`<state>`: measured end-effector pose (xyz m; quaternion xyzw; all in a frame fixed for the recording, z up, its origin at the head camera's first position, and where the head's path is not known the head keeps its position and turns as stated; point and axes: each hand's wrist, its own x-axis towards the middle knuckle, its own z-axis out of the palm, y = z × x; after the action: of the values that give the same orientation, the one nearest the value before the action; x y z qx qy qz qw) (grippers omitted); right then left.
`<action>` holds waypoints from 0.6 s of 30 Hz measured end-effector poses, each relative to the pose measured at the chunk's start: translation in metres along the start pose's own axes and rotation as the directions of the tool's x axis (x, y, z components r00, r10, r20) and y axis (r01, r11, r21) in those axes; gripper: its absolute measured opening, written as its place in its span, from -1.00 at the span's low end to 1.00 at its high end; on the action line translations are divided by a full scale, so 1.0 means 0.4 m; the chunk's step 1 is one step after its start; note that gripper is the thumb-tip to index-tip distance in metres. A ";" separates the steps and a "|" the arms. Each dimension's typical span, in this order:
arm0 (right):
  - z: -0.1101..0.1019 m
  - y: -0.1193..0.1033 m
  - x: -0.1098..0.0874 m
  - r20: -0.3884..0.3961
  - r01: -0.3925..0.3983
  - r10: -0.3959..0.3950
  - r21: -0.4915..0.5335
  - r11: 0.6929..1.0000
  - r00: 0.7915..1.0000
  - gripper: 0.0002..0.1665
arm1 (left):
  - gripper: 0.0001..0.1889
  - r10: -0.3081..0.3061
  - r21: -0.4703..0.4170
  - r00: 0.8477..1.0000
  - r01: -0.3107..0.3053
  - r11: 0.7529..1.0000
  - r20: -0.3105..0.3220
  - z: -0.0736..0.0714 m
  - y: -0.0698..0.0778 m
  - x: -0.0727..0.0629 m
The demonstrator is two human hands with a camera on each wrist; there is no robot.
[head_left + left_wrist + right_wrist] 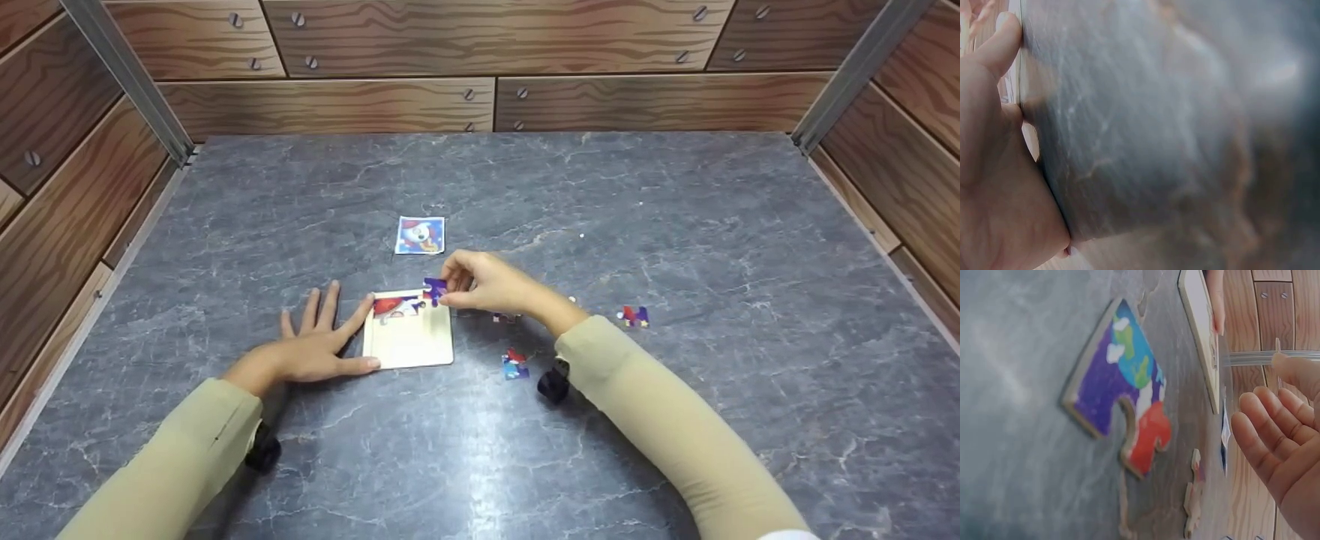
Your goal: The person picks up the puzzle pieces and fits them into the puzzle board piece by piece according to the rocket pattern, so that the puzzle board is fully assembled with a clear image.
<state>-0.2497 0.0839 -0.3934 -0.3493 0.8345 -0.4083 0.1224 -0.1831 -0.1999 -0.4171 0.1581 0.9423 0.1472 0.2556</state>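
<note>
A pale square puzzle tray [409,345] lies on the table, with red, white and purple pieces [394,306] along its top. My left hand [319,352] rests flat with spread fingers at the tray's left side, its thumb and forefinger touching the border. In the left wrist view, part of the left hand [999,169] shows against the tabletop. My right hand [487,285] pinches a purple puzzle piece [434,289] over the tray's upper right corner. Seen edge-on in the right wrist view, that puzzle piece [1278,368] is between thumb and fingers.
A small picture card [420,235] lies behind the tray. Loose puzzle pieces lie to the right: a blue and red one [515,365], a red and purple one [634,316], and one partly hidden under the right wrist [505,318]. Wood-patterned panels [322,105] wall the table.
</note>
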 end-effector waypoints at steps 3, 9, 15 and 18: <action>0.005 0.006 0.007 0.007 -0.017 0.017 -0.021 1.000 1.000 -0.69 | 0.03 0.000 -0.002 1.000 0.000 1.000 0.001 0.000 0.001 0.000; 0.014 0.022 0.014 0.021 -0.042 0.043 -0.055 0.998 0.999 -0.69 | 0.03 0.000 -0.006 1.000 0.000 1.000 0.003 0.000 0.002 -0.001; 0.020 0.029 0.022 0.033 -0.055 0.058 -0.079 0.995 0.998 -0.69 | 0.03 -0.001 0.004 1.000 0.001 1.000 0.002 0.000 0.000 0.000; 0.025 0.029 0.028 0.051 -0.066 0.071 -0.107 0.992 0.996 -0.68 | 0.03 0.000 0.005 1.000 0.000 1.000 0.000 0.000 -0.001 -0.001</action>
<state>-0.2586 0.0750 -0.4079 -0.3374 0.8627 -0.3495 0.1405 -0.1828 -0.2004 -0.4169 0.1589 0.9426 0.1451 0.2553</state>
